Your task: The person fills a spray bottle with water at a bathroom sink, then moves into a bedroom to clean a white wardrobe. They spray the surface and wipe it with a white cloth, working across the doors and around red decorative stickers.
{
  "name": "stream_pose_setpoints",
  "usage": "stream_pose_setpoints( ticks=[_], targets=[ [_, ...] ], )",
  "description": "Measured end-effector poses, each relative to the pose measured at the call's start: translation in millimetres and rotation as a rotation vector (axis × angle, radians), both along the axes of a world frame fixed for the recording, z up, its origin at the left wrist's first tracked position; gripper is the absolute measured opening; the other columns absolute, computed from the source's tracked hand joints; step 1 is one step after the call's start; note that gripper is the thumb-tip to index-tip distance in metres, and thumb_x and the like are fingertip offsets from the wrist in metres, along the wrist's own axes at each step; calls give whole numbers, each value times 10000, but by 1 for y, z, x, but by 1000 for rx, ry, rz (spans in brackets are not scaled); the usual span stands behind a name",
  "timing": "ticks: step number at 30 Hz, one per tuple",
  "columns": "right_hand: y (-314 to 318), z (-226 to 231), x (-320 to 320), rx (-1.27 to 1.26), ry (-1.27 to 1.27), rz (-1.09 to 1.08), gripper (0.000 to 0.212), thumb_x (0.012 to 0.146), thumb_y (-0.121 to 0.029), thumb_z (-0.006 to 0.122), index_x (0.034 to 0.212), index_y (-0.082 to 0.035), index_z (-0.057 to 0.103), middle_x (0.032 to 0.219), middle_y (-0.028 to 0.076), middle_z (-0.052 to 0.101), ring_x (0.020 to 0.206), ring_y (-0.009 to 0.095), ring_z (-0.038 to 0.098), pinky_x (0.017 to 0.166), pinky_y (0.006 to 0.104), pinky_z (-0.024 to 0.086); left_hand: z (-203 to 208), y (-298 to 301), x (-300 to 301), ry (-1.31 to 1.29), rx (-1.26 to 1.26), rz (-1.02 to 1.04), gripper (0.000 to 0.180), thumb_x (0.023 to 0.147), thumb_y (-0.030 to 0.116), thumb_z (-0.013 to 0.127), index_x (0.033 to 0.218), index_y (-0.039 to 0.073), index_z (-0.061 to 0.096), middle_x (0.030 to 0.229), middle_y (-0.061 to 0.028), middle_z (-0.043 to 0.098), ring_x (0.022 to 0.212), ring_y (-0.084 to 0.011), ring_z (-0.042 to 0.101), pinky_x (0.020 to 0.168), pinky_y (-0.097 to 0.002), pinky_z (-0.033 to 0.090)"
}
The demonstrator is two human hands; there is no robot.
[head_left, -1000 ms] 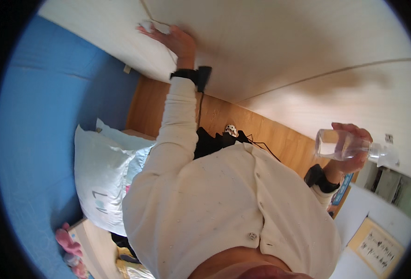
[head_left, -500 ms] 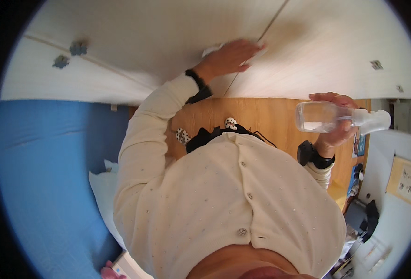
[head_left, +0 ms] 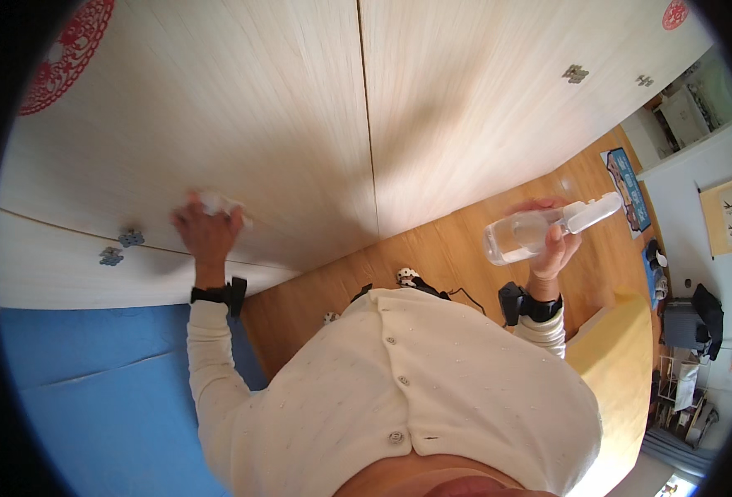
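Note:
My left hand [head_left: 207,234] presses a small white cloth [head_left: 219,202] flat against a pale wooden wardrobe door [head_left: 217,124]. It sits just right of two small metal knobs [head_left: 120,247]. My right hand [head_left: 552,242] holds a clear plastic spray bottle [head_left: 527,233] with a white nozzle, raised out to the right and away from the door. The bottle looks about half full of clear liquid. Both wrists wear black bands, and cream sleeves cover my arms.
A blue bed surface [head_left: 93,389] lies at the lower left. Wooden floor [head_left: 457,248] runs below the wardrobe. A second wardrobe door [head_left: 507,91] with knobs stands to the right. A yellow surface [head_left: 623,356] and cluttered shelves [head_left: 681,364] lie at the right edge.
The view has swung so the wardrobe doors fill the top. My left hand with the cloth has shifted left and down the door. The spray bottle stays held at the right.

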State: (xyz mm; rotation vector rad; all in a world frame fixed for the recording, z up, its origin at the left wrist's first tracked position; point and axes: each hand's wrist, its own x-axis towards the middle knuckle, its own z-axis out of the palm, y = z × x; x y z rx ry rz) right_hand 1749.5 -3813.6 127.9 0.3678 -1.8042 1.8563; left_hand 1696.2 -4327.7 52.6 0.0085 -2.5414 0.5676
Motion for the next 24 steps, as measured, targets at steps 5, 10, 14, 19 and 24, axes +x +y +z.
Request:
stream_pose_setpoints(
  ticks=[5, 10, 14, 19, 24],
  targets=[
    [-19, -4, -22, -92, 63, 127, 518, 855, -378, 653, 1066, 71, 504, 837, 227, 644, 759, 327, 676, 665, 417, 570, 132, 79, -63, 682, 75, -298, 637, 832, 551, 569, 1203, 41, 474, 1493, -331, 191, 1379, -511, 180, 1054, -703, 110],
    [-17, -16, -37, -156, 109, 164, 511, 854, -361, 648, 1055, 85, 500, 822, 224, 639, 758, 340, 672, 668, 436, 556, 187, 211, -106, 532, 150, -369, 672, 818, 623, 527, 1216, 83, 564, 1488, -242, 301, 1353, -409, 296, 1042, -669, 193],
    [-4, -27, -48, -147, 29, 200, 545, 848, -432, 661, 1039, 48, 489, 882, 153, 583, 737, 338, 657, 646, 491, 578, 192, 294, -135, 528, -57, -526, 563, 864, 575, 489, 1114, 91, 628, 1459, -191, 375, 1270, -336, 413, 1012, -632, 247],
    [15, -36, -72, -164, -46, 273, 532, 848, -441, 652, 996, 52, 513, 806, 189, 633, 723, 315, 669, 656, 445, 574, 90, 339, -146, 136, -85, -852, 534, 974, 355, 394, 1438, 95, 356, 1481, -17, 377, 1308, -142, 384, 1059, -353, 314],
    [42, -39, -95, -140, -35, 393, 391, 873, -280, 602, 1018, 69, 501, 854, 220, 648, 757, 308, 672, 677, 402, 556, -13, 260, -95, -163, 107, -845, 510, 920, 299, 522, 1382, 106, 421, 1369, -32, 473, 1228, -129, 447, 1006, -336, 348]
  ],
)
